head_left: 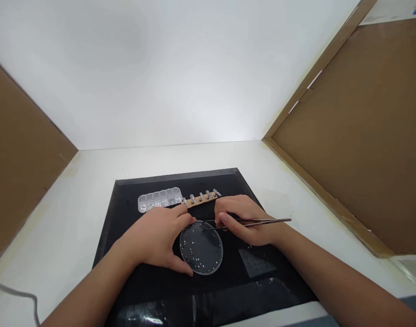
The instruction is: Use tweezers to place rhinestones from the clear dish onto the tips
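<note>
A round clear dish point(208, 254) with several tiny shiny pieces scattered in it lies on the black mat. My left hand point(156, 234) holds it from the left, thumb at the near rim and fingers at the far rim. Tweezers point(259, 221) are gripped in my right hand point(244, 218), their tips over the far part of the dish. Whether anything is between the tips is too small to tell. Behind my hands sits a tan strip point(201, 200) bearing several small nail-like tips on stands. Left of it lies a clear compartment box point(160, 198) with sparkling bits in its nearer row.
The black mat point(126, 190) covers the middle of the white table point(95, 165). A small translucent sheet point(257, 262) lies on the mat below my right wrist. Brown panels point(364, 136) stand on both sides, a white wall behind. A grey cable point(17, 291) runs at the lower left.
</note>
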`<action>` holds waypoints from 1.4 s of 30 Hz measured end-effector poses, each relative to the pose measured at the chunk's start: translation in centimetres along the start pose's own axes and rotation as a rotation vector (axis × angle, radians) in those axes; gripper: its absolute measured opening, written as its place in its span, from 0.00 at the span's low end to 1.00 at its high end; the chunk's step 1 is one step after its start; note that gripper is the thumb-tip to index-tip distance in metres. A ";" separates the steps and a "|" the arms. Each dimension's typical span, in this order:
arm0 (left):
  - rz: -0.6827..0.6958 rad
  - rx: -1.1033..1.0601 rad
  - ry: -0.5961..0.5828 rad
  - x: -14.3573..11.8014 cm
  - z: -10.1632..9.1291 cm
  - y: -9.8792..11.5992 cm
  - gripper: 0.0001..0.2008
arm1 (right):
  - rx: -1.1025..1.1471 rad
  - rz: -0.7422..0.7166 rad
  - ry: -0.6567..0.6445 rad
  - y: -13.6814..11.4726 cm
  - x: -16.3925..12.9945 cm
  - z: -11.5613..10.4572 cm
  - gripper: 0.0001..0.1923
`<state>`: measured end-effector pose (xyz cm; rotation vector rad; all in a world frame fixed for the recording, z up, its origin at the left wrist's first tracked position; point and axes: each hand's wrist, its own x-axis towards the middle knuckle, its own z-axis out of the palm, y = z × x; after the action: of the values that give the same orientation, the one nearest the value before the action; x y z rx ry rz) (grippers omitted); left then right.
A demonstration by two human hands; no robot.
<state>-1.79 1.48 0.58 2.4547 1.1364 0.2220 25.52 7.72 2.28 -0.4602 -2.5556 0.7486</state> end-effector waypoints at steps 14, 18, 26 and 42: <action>0.008 -0.004 0.008 0.1 0.0 -0.1 0.45 | 0.010 0.013 -0.022 0.2 -0.1 0.3 0.19; -0.002 0.003 0.002 0.1 0.1 -0.2 0.47 | 0.114 0.074 -0.011 0.2 -0.4 0.2 0.22; -0.003 0.011 -0.005 0.1 0.0 0.0 0.48 | 0.148 0.169 0.036 -0.5 -0.3 -0.1 0.26; -0.014 -0.031 0.012 0.2 0.4 -0.4 0.48 | 0.138 0.161 0.019 0.7 -0.6 -0.1 0.25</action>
<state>-1.85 1.72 0.04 2.4213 1.1461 0.2481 26.24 8.06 1.79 -0.6300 -2.4501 0.9657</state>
